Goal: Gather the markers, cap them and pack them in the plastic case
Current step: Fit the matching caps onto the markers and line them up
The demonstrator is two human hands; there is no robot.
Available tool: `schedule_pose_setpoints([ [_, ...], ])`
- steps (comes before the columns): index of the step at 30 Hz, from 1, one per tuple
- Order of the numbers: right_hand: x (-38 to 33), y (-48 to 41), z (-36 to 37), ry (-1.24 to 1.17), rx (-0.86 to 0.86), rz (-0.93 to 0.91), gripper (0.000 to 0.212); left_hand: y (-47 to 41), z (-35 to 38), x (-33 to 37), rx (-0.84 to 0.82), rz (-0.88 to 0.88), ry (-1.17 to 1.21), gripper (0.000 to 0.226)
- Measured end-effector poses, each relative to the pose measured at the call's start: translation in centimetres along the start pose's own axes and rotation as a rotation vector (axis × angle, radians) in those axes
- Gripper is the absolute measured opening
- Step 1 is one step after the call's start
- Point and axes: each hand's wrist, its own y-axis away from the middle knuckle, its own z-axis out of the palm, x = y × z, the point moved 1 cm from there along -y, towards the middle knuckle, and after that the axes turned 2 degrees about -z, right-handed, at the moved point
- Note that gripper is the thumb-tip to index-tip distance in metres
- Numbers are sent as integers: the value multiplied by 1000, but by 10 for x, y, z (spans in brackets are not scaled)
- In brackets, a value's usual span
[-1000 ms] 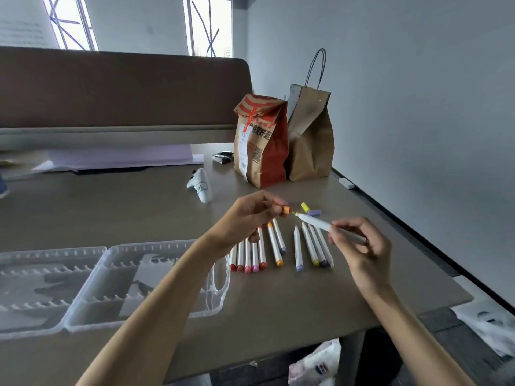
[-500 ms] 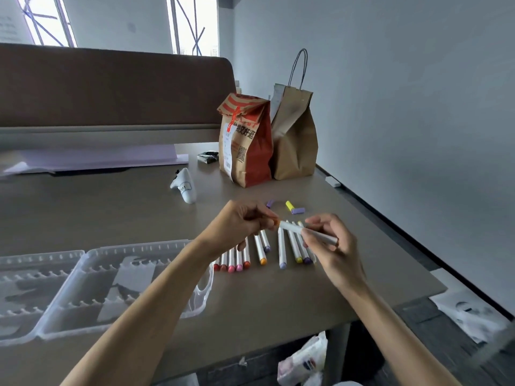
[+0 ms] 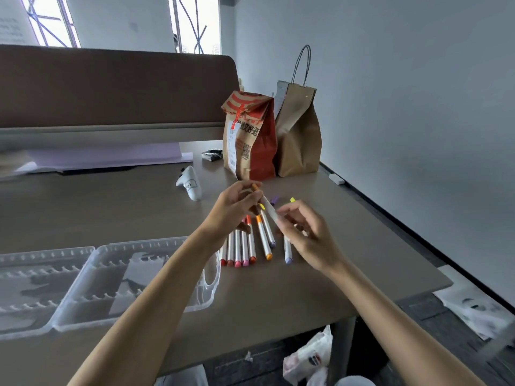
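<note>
My left hand pinches a small orange cap between its fingertips. My right hand holds a white marker whose yellow tip points up toward the left hand. Cap and tip are a little apart. Below the hands several white markers with red, pink, orange and purple ends lie in a row on the table. Loose purple cap and yellow cap lie just behind. The clear plastic case lies open at the left, its slots bare; my left forearm crosses its right end.
A red-striped paper bag and a brown handled bag stand at the back right. A white controller lies behind the markers. The brown table ends close at right and front. Plastic bags lie on the floor.
The marker's tip and the orange cap had nearly met; now the left hand has lifted the cap slightly and the marker has swung more upright. The camera view shifted.
</note>
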Motion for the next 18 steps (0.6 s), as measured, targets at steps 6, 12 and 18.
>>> schedule_pose_setpoints([
  [6,25,-16,-27,146,164,31,9,-12,-17,-12,172,31,-368,7],
  [12,47,-11,-37,181,211,100,5,-17,-15,-27,149,0,-633,17],
  [18,51,-10,-35,166,214,138,7,-16,-15,-36,132,-98,-722,31],
])
